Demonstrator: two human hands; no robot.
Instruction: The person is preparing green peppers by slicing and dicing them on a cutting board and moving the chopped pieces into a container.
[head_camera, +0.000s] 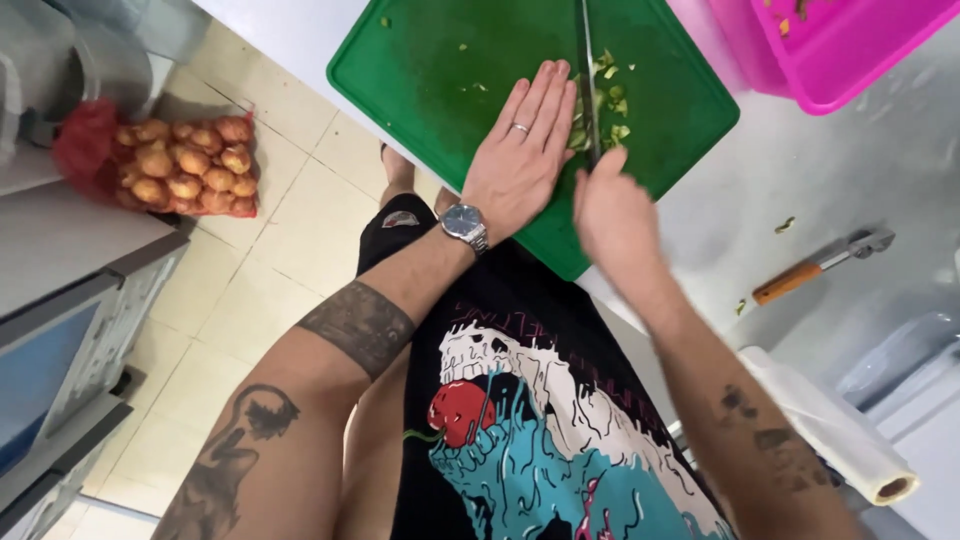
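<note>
Far left of the board, we see a red net of potatoes on the floor. On the board, our left hand lies flat and unclenched, touching the chopped greens. Just right of it, our right hand grasps a knife crossing the greens. Right of the board: a pink tub, a peeler, a film roll.

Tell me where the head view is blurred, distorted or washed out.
Head view: the right hand on the knife is motion-blurred; the left hand on the green cutting board is sharper; the white counter looks bright and washed; the wide lens tilts and bends the edges.
</note>
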